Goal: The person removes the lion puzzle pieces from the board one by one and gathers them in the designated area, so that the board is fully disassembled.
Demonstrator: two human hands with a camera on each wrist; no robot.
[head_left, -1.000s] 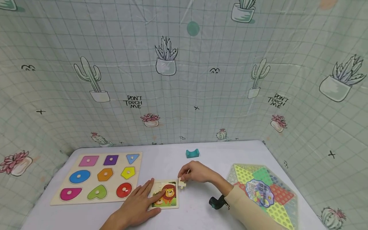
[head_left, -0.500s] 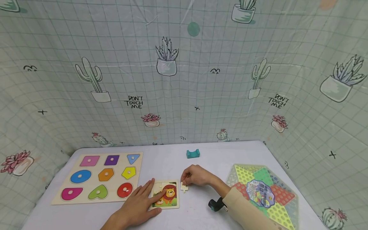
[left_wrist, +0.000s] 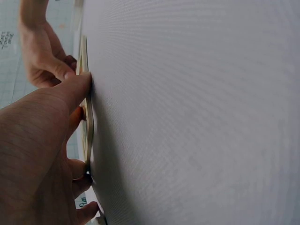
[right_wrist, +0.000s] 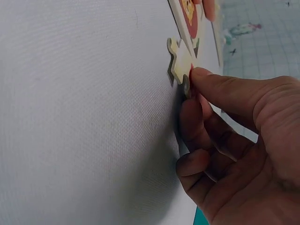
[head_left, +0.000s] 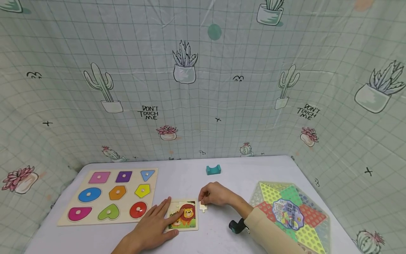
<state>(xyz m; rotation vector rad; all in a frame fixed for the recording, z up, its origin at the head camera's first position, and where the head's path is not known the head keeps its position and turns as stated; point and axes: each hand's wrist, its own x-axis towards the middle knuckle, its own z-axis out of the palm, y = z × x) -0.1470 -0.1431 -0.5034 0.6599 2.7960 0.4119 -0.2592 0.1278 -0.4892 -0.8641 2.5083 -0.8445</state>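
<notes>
Pinched by one end, the loose piece is the weak spot

From where I stand, the puzzle piece (right_wrist: 183, 61) looks likeliest to go astray. It sits just beside the lion puzzle (head_left: 188, 214), between two and three o'clock of it; whether it touches the table (head_left: 219, 243), I can't tell. The right hand (head_left: 218, 194) pinches only one end, tabs jutting free, so I'd guess it could swivel or drop if the thumb eased. Brought to the frame at a slant, a tab might snag.

The left hand (head_left: 151, 225) lies between eight and nine o'clock of the lion puzzle, fingers stretched out and clasping nothing, the forefinger across the picture. A sideways shove there could skid the whole puzzle, and since the finger hides part of the picture, a mismatch might go unnoticed. The shape board (head_left: 105, 193), between nine and ten o'clock, is near enough to get bumped by a slip leftward.
</notes>
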